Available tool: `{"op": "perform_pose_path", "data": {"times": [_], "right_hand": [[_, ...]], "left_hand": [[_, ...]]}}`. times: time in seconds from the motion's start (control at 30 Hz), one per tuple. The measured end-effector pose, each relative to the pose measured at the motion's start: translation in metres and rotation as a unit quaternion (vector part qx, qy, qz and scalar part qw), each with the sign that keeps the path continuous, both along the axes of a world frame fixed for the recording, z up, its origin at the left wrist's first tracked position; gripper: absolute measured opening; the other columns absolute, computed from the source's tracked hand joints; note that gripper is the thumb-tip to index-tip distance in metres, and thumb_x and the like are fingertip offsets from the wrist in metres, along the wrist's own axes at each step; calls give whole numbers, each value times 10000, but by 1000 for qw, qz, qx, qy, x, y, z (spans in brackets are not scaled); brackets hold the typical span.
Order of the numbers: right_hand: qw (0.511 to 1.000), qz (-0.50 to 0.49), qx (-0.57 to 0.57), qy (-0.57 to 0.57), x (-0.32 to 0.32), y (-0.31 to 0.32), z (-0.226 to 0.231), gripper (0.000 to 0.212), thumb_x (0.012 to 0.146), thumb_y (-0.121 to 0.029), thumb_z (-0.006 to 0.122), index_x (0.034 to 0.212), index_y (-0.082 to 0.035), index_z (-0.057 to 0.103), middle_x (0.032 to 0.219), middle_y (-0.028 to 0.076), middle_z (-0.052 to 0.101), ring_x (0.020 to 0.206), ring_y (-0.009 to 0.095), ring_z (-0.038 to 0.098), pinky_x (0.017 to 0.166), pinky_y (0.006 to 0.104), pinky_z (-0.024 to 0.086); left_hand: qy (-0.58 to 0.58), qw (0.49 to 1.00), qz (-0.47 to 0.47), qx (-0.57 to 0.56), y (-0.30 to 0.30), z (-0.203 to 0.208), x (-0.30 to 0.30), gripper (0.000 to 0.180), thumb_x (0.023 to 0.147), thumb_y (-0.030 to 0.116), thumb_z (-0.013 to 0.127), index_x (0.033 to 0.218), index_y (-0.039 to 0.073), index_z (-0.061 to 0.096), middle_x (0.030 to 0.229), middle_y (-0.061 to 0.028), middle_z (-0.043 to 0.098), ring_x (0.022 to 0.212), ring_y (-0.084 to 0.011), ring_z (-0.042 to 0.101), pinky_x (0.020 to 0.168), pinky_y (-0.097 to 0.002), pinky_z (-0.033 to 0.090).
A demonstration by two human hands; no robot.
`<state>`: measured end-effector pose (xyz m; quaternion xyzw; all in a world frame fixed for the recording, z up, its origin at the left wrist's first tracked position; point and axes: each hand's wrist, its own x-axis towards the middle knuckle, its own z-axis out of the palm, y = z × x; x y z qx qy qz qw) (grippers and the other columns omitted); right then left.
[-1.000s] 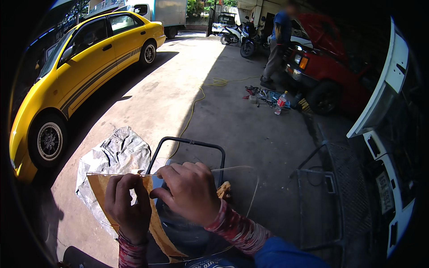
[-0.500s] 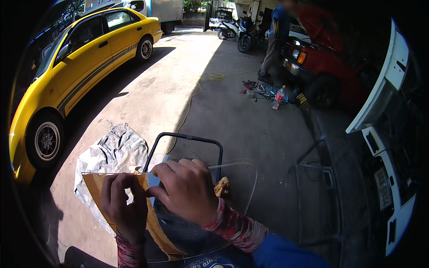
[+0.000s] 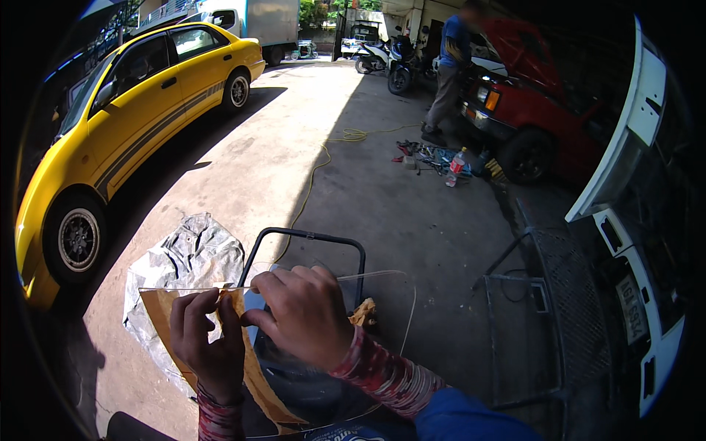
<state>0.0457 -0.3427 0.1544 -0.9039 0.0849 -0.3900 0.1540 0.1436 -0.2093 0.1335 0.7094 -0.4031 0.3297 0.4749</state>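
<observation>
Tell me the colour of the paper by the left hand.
The paper is golden brown, best seen in the head view.

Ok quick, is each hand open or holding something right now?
Left hand: closed, pinching brown paper at the clear sheet's top edge.
Right hand: fingers bent over that edge; can't tell if it's gripping.

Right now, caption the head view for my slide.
Left hand and right hand at the upper edge of a clear sheet with brown paper, yellow car beyond.
</observation>
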Motion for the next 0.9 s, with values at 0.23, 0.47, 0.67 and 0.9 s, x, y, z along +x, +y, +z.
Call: {"op": "perform_pose_path", "data": {"times": [0.23, 0.47, 0.67, 0.9], "right_hand": [[1000, 18, 4, 1, -4, 3, 3, 350, 760, -262, 926, 970, -80, 713, 847, 93, 727, 767, 294, 699, 708, 464, 462], [1000, 0, -17, 11, -5, 10, 6, 356, 726, -181, 948, 1004, -104, 738, 780, 29, 721, 743, 260, 705, 692, 427, 486], [1000, 2, -5, 20, -1, 3, 3, 354, 737, -208, 945, 1004, -96, 741, 805, 53, 727, 765, 281, 713, 715, 446, 497], [1000, 14, 7, 25, -5, 6, 6, 353, 758, -249, 933, 1007, -91, 739, 851, 73, 733, 773, 300, 697, 715, 464, 479]], "left_hand": [[-21, 1000, -16, -7, 5, -2, 3, 191, 851, -59, 811, 1008, 20, 736, 895, -126, 684, 798, -288, 697, 672, -377, 525], [-83, 996, -17, 35, 10, 5, 14, 190, 803, 46, 832, 920, 69, 683, 807, -77, 615, 696, -242, 637, 579, -368, 462], [6, 997, -78, 19, 17, 10, 9, 218, 809, 26, 817, 1000, 42, 713, 857, -106, 648, 734, -239, 672, 606, -362, 508], [1, 998, -60, -4, 23, 12, 3, 226, 844, 36, 843, 1049, 2, 754, 875, -124, 671, 743, -241, 708, 605, -337, 547]]}}
